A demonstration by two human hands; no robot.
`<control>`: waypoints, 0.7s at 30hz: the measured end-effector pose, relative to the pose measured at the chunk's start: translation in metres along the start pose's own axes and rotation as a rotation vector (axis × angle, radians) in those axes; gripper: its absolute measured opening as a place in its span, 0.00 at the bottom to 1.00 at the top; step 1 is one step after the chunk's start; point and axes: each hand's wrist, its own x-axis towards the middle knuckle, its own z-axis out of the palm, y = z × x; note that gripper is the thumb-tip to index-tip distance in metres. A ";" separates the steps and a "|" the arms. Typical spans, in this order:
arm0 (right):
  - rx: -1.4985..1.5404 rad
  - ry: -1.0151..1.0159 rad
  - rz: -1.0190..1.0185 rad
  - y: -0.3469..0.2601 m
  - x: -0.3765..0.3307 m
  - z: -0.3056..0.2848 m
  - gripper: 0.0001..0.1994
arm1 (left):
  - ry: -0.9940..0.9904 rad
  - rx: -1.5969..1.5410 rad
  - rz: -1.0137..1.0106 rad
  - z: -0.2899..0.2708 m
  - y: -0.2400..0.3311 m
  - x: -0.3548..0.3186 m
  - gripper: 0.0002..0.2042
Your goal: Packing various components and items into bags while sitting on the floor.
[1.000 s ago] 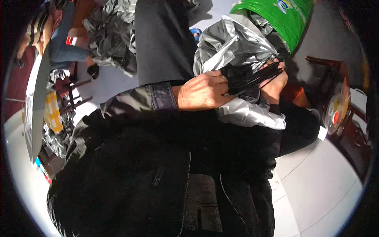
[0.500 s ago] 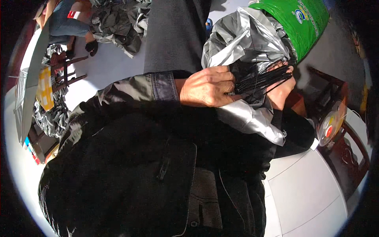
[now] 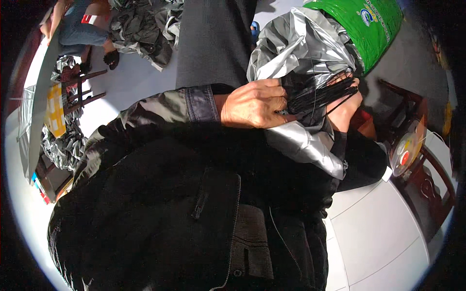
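Across my lap lies a crumpled sheet of silver fabric (image 3: pixel 291 41) with a black side. My left hand (image 3: pixel 254 105) is closed, its curled fingers gripping the fabric's black part at the edge. My right hand (image 3: pixel 347 107) is closed around a bundle of thin black cords (image 3: pixel 323 98). The cords stretch from that hand toward the left fingers, over the fabric. A silver flap (image 3: pixel 310 150) hangs below the cords, beside my right wrist. The right fingertips are partly hidden behind the cords and cloth.
A green plastic sack (image 3: pixel 376 29) stands at the far right, touching the silver fabric. Dark wooden chairs (image 3: pixel 407 109) are at the right. More dark and silver fabric (image 3: pixel 141 31) lies at the upper left, near another person's leg (image 3: pixel 82 30). A wooden stool (image 3: pixel 80 94) stands at the left.
Both hands keep their grip and have barely moved. The silver flap below the cords has shifted slightly, and the view has moved a little.
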 end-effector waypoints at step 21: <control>0.378 0.199 -0.252 0.067 0.072 -0.016 0.09 | -0.304 -0.114 -0.029 -0.023 -0.004 0.040 0.11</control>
